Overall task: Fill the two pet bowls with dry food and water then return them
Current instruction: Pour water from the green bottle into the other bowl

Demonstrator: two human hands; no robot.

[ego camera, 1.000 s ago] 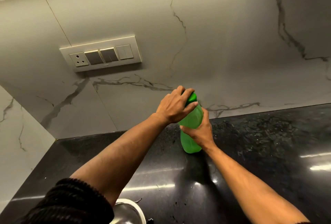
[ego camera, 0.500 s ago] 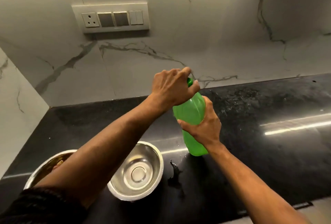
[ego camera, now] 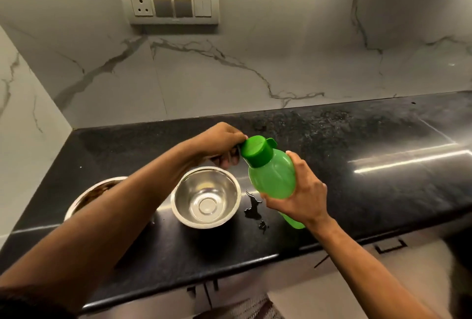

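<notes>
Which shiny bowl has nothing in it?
The steel bowl beside the green bottle has nothing in it. The other bowl, under the left arm, holds brown food.

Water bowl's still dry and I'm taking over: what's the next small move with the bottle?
Probably flip the cap open: it looks closed, with the left hand pinching its edge while the right hand holds the green bottle tilted toward the empty steel bowl.

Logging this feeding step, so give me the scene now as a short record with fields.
bottle: green, tilted, cap on
right hand: grips bottle body
left hand: at the cap, fingers curled
empty bowl: steel, on counter, below the cap
second bowl: brown contents, half hidden by left arm
spill: small puddle beside empty bowl
</notes>
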